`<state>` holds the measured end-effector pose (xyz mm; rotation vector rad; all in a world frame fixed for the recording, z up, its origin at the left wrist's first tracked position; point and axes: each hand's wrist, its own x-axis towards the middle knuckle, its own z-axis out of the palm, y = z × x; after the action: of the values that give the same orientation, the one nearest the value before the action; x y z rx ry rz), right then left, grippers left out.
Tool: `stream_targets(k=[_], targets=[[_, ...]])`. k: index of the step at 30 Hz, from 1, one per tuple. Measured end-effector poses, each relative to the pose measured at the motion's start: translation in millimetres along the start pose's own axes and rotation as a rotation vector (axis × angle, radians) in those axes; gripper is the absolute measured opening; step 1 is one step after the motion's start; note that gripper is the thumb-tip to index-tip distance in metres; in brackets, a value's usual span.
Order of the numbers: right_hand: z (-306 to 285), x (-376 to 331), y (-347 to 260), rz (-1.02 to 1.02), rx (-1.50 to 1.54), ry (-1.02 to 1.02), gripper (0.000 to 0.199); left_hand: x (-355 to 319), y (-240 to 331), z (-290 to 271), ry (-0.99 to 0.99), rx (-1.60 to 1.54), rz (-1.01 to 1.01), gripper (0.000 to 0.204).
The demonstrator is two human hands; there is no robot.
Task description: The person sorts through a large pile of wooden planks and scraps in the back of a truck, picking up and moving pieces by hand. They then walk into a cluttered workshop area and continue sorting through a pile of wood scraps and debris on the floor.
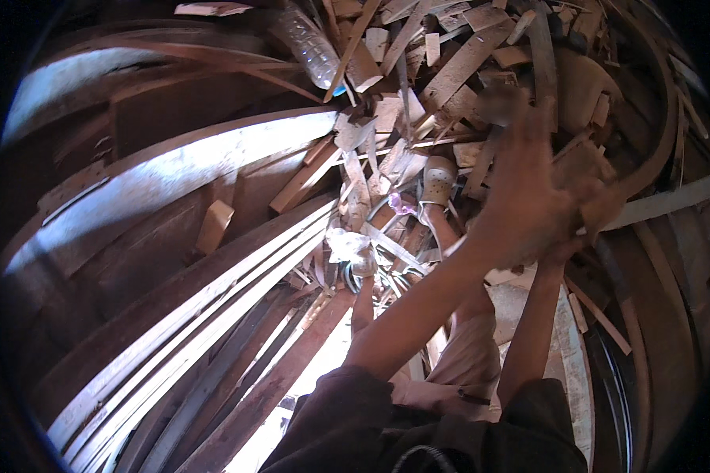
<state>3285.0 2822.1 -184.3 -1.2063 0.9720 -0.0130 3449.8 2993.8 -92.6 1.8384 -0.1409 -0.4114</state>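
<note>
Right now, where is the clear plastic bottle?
In the head view the clear plastic bottle lies at the top, left of centre, on the pile of wood offcuts, far above and left of both raised hands.

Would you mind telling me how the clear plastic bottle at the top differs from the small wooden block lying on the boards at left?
The plastic bottle is clear and rounded; the wooden block is opaque, tan and flat-faced. The bottle lies among loose wood scraps at the top of the heap, while the block sits alone on broad dark boards. The bottle looks longer than the block. Both lie untouched, away from the left hand and right hand.
</note>
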Motion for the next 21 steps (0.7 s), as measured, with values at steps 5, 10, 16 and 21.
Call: stream_targets(k=[5,10,16,21], targets=[[4,109,-4,-0.109,0.173,0.122,0.107,21,-96,46,-0.046,0.080,-0.228,0.101],[-1,179,18,-0.124,0.358,0.208,0.104,66,-159,101,-0.170,0.169,-0.248,0.092],[6,201,50,0.071,0.765,0.217,0.097,154,-211,154,-0.299,0.418,0.004,0.086],[20,208,70,0.140,0.725,0.249,0.094,191,-239,195,-0.589,0.439,-0.045,0.096]])
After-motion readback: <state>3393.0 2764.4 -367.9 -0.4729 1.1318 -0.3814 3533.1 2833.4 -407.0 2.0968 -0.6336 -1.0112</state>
